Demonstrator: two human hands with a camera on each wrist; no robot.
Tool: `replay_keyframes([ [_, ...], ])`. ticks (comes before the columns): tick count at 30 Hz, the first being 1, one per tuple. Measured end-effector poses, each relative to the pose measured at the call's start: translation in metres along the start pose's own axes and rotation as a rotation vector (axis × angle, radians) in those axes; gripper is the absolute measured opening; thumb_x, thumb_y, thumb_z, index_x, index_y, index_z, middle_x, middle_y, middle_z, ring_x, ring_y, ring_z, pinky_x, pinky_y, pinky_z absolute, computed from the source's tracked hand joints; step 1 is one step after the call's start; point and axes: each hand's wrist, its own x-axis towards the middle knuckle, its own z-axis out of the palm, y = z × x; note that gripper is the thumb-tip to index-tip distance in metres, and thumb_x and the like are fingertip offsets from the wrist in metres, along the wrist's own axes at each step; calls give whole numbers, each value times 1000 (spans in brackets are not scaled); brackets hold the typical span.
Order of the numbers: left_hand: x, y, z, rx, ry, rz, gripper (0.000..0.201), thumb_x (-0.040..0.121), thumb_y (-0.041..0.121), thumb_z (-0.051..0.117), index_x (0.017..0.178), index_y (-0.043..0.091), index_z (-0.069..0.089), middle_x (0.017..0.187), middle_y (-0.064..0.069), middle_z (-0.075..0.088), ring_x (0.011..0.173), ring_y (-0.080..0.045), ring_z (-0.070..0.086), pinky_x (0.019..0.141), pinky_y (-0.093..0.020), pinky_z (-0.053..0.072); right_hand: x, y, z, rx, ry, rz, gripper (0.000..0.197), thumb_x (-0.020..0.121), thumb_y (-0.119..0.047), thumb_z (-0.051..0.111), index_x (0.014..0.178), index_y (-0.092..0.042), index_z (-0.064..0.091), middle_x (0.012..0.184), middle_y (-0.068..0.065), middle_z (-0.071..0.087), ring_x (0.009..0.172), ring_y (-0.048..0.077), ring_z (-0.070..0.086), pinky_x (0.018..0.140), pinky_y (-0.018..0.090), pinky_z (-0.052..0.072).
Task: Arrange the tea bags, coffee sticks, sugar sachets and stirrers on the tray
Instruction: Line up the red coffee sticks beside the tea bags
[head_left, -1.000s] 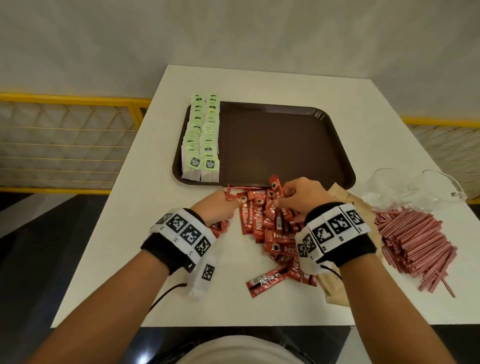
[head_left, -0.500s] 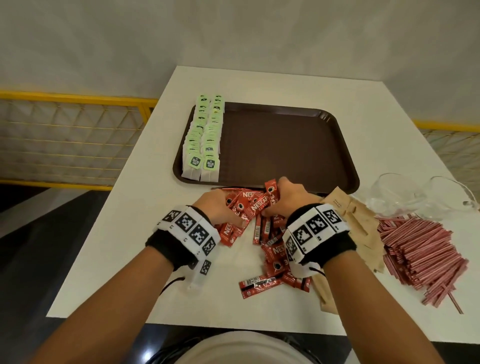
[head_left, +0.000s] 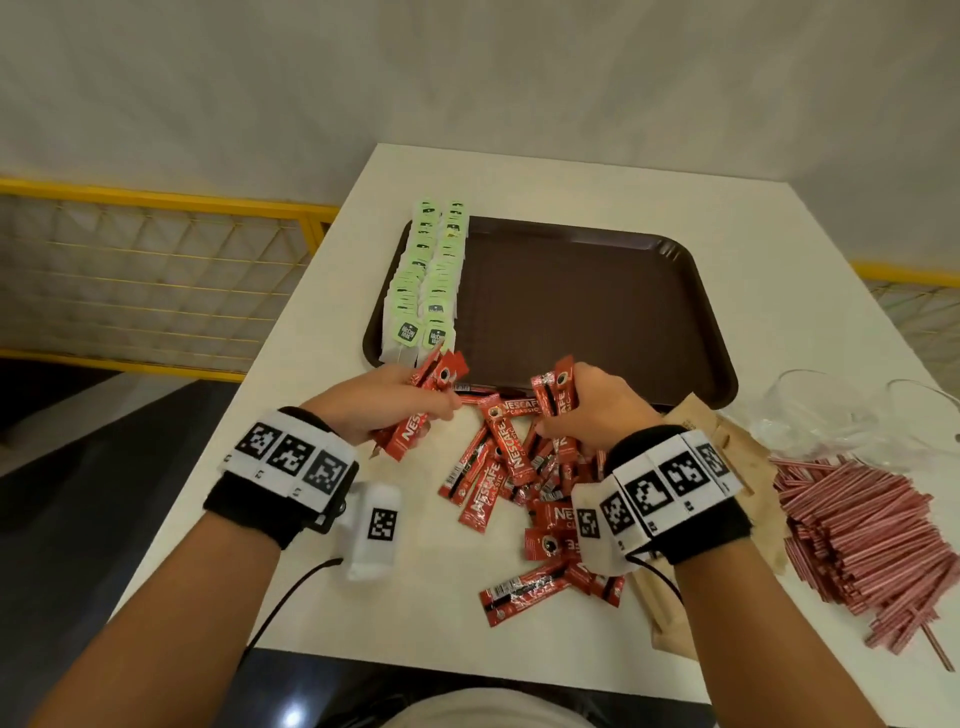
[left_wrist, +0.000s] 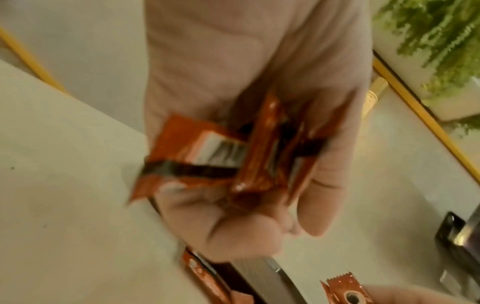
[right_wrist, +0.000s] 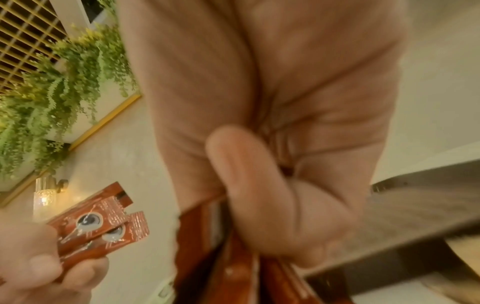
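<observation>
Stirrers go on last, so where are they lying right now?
In the head view the stirrers lie heaped on the table, at its right edge, off the tray, just right of the brown sachets and in front of the glasses.

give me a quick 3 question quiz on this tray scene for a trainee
1. True or false: the tea bags stand in rows on the left side of the tray.
2. What does each hand grip? A) stirrers B) coffee sticks C) sugar sachets
3. Where do the stirrers lie?

Key
1. True.
2. B: the left hand and the right hand each grip a bunch of red coffee sticks; more lie loose on the table.
3. Heaped on the table right of the right hand, off the tray.
</observation>
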Motion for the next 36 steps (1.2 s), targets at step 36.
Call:
replay_keyframes([
  [36,25,-11,-21,-968,-40,284,56,77,32,63,128,14,53,96,-7,67,76,-15,63,63,-24,54,32,-80,22,633,138,-489,17,84,-16,67,101,-14,68,91,6,70,87,22,67,85,40,54],
])
